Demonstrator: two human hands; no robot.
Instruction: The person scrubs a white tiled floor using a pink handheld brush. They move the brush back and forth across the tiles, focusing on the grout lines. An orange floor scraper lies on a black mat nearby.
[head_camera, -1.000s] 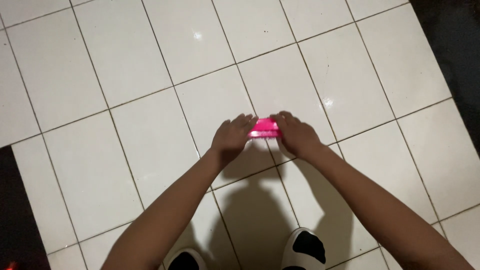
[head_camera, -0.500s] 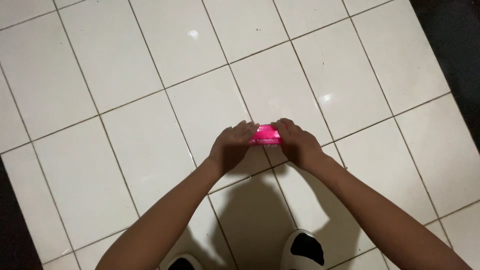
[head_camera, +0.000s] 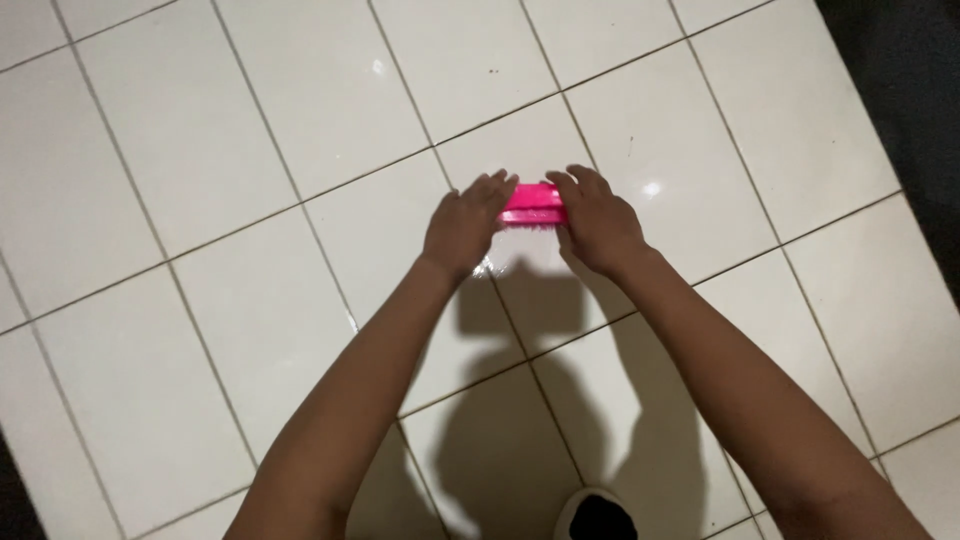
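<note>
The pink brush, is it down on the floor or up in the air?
Down: the brush lies on the tiles, left hand and right hand gripping its ends.

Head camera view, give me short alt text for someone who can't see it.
Two bare hands, left hand and right hand, press a bright pink brush against a white tiled floor, one at each end. A black-and-white shoe shows at the bottom edge.

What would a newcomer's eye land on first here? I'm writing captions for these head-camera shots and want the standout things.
First, the bright pink scrub brush near the middle of the frame, pressed to the white tiled floor, the only strong colour in view. The left hand and right hand clasp its two ends, bare forearms reaching up from the bottom edge. A wet sheen shows on the tile below the brush, and the toe of a white and black shoe peeks in at the bottom.
</note>
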